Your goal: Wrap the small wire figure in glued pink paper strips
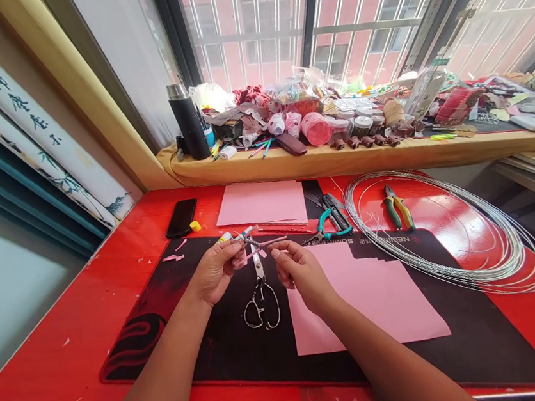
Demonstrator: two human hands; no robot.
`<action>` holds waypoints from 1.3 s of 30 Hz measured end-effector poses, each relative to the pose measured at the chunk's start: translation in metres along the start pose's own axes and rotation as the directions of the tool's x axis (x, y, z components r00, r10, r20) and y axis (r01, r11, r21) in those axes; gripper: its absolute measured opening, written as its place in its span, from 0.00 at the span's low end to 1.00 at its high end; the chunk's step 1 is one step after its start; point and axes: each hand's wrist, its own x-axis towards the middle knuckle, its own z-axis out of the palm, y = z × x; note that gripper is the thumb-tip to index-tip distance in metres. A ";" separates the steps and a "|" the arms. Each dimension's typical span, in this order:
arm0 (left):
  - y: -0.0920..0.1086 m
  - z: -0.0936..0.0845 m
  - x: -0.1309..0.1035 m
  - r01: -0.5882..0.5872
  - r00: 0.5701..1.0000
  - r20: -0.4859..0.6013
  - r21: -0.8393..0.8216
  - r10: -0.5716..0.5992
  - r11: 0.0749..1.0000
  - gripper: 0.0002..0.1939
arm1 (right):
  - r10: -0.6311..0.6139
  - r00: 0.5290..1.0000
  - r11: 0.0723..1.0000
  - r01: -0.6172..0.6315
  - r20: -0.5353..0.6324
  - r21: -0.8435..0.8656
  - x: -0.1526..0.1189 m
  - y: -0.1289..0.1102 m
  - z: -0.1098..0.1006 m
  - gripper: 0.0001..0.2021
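Note:
Over the black mat [237,358] my left hand [215,271] pinches a thin, dark twisted stem, possibly wire, with narrow pink paper strips [272,242] about it. My right hand [302,274] is closed at the fingertips beside the strips' other end; what exactly lies in that pinch is too small to make out. Beneath and between both hands lie scissors [262,297], handles toward me, their blades partly hidden by the stem. A cut sheet of pink paper [371,304] rests on the mat under my right forearm.
A pink paper stack [261,202], a phone [181,218] and a yellow cap [195,226] lie behind. To the right are teal pliers [325,223], a box cutter [335,212], coiled wire [502,270] and green-yellow pliers [398,208]. A black thermos [190,122] stands on the cluttered sill.

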 end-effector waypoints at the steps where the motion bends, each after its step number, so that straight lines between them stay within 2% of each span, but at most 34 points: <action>1: -0.001 0.000 0.000 0.014 1.000 0.018 0.005 -0.014 1.000 0.17 | -0.002 1.000 1.000 0.002 0.006 0.011 0.000 0.000 0.000 0.22; 6: -0.007 -0.002 0.001 0.058 0.996 0.060 0.022 -0.059 0.998 0.15 | -0.023 0.999 0.997 0.025 -0.026 0.078 0.000 0.002 0.002 0.22; 12: -0.012 -0.005 0.003 0.096 0.995 0.039 0.008 -0.097 0.995 0.12 | -0.014 0.998 0.987 0.023 -0.054 0.156 0.001 0.005 0.002 0.20; 18: -0.011 -0.005 0.003 0.112 0.994 0.016 -0.007 -0.112 0.994 0.14 | -0.043 0.996 0.989 0.053 -0.077 0.138 0.001 0.005 0.004 0.20; 24: -0.009 -0.005 0.004 0.107 0.994 0.001 -0.063 -0.107 0.992 0.14 | -0.022 0.998 0.993 0.028 -0.052 0.110 0.000 0.008 0.004 0.18; 34: -0.010 -0.006 0.002 0.125 0.992 -0.018 -0.132 -0.128 0.983 0.20 | 0.044 0.997 0.973 -0.029 -0.061 0.228 0.001 0.009 0.004 0.19; 39: -0.010 -0.006 0.001 0.135 0.990 -0.040 -0.074 -0.138 0.988 0.20 | 0.033 0.997 0.971 -0.015 -0.071 0.239 0.002 0.011 0.004 0.19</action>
